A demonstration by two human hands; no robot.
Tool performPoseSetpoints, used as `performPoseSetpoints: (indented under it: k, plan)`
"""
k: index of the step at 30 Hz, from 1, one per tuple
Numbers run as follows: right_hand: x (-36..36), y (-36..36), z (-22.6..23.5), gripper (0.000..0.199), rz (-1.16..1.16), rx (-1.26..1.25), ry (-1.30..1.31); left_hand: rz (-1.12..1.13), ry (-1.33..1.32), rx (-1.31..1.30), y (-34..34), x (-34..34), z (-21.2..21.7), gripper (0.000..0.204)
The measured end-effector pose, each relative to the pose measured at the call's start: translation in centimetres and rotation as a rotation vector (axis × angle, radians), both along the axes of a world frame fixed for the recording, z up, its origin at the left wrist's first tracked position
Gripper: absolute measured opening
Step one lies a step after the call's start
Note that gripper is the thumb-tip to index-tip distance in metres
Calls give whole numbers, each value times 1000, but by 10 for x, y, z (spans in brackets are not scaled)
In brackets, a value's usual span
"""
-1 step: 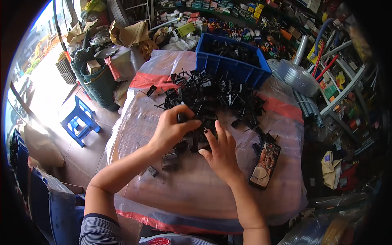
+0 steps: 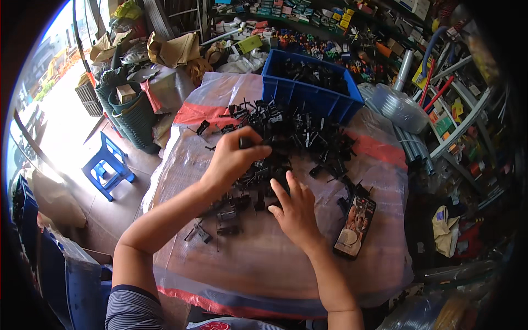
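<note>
Head view, looking down on a work surface wrapped in clear plastic sheet (image 2: 352, 264). Nearest the viewer, the right hand (image 2: 297, 212) lies palm down with fingers spread and slack, its fingertips touching the near edge of a heap of small black plastic parts (image 2: 291, 135); it grips nothing. The left hand (image 2: 234, 159) is curled, thumb and fingers closed on one black part (image 2: 246, 142) lifted just clear of the heap's left side. A few loose parts (image 2: 220, 220) lie apart, near the left forearm.

Step in hand, as judged: picking single pieces out of the heap, one held and the other hand steadying or feeling for a mate. The next move would call for the right fingers to close on a single piece without dragging its tangled neighbours along.

A smartphone (image 2: 356, 226) with a lit screen rests just right of the right wrist. Beyond the heap, a blue plastic crate (image 2: 308, 91) stands at the far edge, holding more black parts. On the floor to the left stands a blue stool (image 2: 110, 165); further back, stacked green baskets (image 2: 129, 113). Crowded shelves (image 2: 341, 22) of small goods close the background, with pipes and hoses (image 2: 429, 77) leaning at right.
</note>
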State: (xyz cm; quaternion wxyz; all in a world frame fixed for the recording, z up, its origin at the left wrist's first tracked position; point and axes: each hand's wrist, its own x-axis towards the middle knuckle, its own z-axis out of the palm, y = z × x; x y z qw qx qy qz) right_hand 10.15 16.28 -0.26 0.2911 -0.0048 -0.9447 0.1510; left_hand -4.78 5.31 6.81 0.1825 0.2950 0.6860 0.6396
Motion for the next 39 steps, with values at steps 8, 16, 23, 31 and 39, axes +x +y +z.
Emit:
performPoseSetpoints:
  k: [8,16,23,31,39]
  plan:
    - [13,-13,-26,30,-12,-140,15,144,85,278,183,-168,94,32]
    - [31,15,17,16,15,-783,73,-360,69,45,79,-29,26,47]
    - [29,-13,23,15,232,-1403,193,-404,-214,-23,-41,60,-37,24]
    - [28,-27,21,15,260,-1289,150,-243,-332,155,-53,75,-56,32]
    - [29,-22,14,9,244,-996,-16,-167,4,80,-56,80,-68,22]
